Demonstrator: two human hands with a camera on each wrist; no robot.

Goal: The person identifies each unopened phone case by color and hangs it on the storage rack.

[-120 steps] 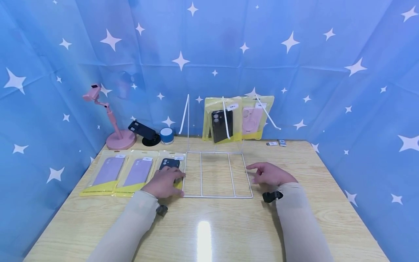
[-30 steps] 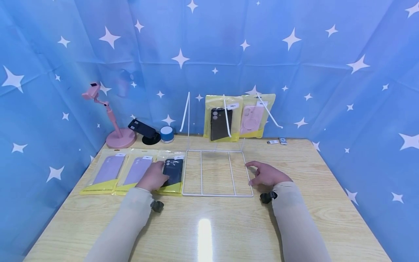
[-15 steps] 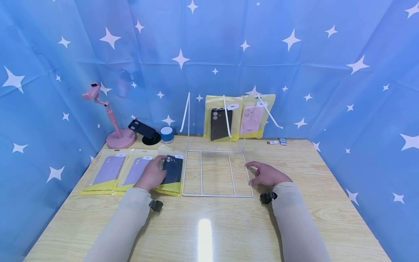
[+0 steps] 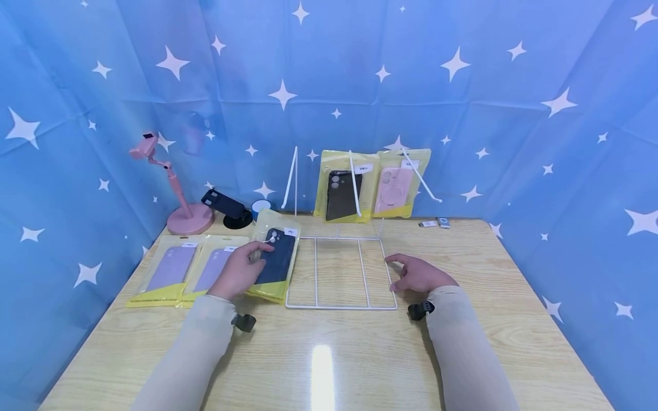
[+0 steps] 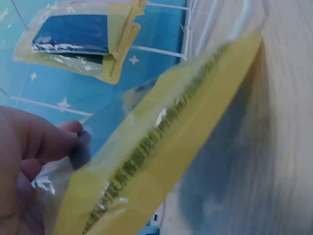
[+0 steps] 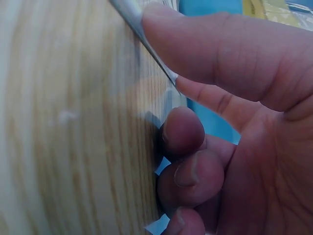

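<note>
In the head view, the left hand (image 4: 237,270) pinches the left edge of the bagged navy phone case (image 4: 279,256), which is tilted with its top end raised, at the left side of the white wire rack (image 4: 341,308). The bag overlaps the rack base's left rail in this view; whether its lower edge touches the worktop (image 4: 390,359) is hard to tell. Two bagged lilac phone cases, (image 4: 172,267) and (image 4: 212,269), lie flat to its left. On the rack hang a bagged black phone case (image 4: 343,197) at the middle prong and a bagged pink phone case (image 4: 393,185) at the right; the left prong (image 4: 290,178) carries no bag. The right hand (image 4: 420,273) has index finger and thumb spread apart, their tips at the base's right rail.

The step in hand looks like picking the navy case's bag up from the worktop. The next move seems to call for raising its top end to the left prong and lining up any hanging hole, with the rack kept steady.

In the left wrist view, thumb and fingers (image 5: 49,139) pinch the clear film at the bag's side, and its yellow strip slants across the frame.

In the right wrist view, the thumb rests against the thin rail (image 6: 149,49); the lower fingers curl loosely near the wood, holding nothing. This contact probably serves to brace the rack.
</note>
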